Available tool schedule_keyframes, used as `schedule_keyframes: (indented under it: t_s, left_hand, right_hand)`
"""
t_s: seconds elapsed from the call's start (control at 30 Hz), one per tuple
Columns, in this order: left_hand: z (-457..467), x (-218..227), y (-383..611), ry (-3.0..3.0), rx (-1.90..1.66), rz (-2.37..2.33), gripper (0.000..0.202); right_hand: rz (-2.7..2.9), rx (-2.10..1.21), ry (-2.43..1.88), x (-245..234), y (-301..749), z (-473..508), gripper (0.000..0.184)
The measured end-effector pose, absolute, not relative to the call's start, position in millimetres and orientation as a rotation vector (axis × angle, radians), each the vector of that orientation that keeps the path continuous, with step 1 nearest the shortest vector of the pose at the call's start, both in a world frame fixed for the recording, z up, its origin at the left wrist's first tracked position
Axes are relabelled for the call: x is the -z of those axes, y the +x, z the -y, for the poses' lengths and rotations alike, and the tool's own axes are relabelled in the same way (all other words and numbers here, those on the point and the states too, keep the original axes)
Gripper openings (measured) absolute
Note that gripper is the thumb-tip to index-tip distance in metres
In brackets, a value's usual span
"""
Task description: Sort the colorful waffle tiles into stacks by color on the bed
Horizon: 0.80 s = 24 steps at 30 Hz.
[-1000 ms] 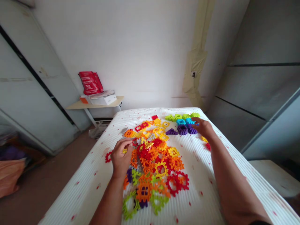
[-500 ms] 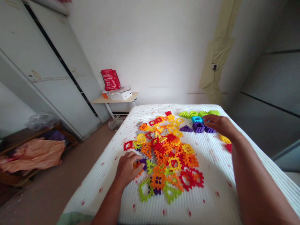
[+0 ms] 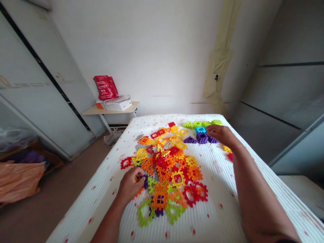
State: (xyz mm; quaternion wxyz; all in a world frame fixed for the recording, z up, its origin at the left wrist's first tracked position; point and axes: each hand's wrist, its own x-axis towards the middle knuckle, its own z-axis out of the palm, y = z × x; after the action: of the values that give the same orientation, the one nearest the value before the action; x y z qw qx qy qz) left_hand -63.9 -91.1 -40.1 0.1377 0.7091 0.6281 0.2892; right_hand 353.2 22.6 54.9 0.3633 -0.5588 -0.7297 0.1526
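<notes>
Colourful plastic interlocking building pieces lie in a loose pile [image 3: 169, 162] on the bed. At its near left side, my left hand [image 3: 130, 184] has its fingers closed on a purple building piece [image 3: 145, 181], partly hidden by the fingers. My right hand [image 3: 221, 134] reaches over the sorted pieces at the far right, fingers bent and together; what they hold, if anything, is hidden. Just left of its fingertips are a light-blue stack [image 3: 200, 130] and a purple stack [image 3: 201, 138]. A row of lime-green pieces [image 3: 197, 125] lies behind them.
The bed's white ribbed cover [image 3: 101, 199] has small red marks. Yellow pieces [image 3: 226, 149] and red pieces [image 3: 230, 157] sit beside my right forearm. A small table [image 3: 87, 110] at the back left carries a red bag [image 3: 105, 88] and a white box [image 3: 118, 104]. Grey cabinets stand at right.
The view has turned slightly right, so everything sits further left. My left hand's fingers have closed in on the purple piece. My right hand stays by the blue and purple stacks.
</notes>
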Motion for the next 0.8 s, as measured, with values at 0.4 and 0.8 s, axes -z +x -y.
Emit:
schedule_keyframes:
  t_s: [0.4, 0.8]
  left_hand:
    - [98, 30, -56, 2.399, -0.571, -1.966, 0.010]
    - [96, 36, -58, 2.352, -0.611, -2.007, 0.011]
  right_hand:
    - [1.902, -0.320, -1.416, -54, 359, -24, 0.024]
    - [1.886, -0.338, -1.420, -53, 359, -23, 0.025]
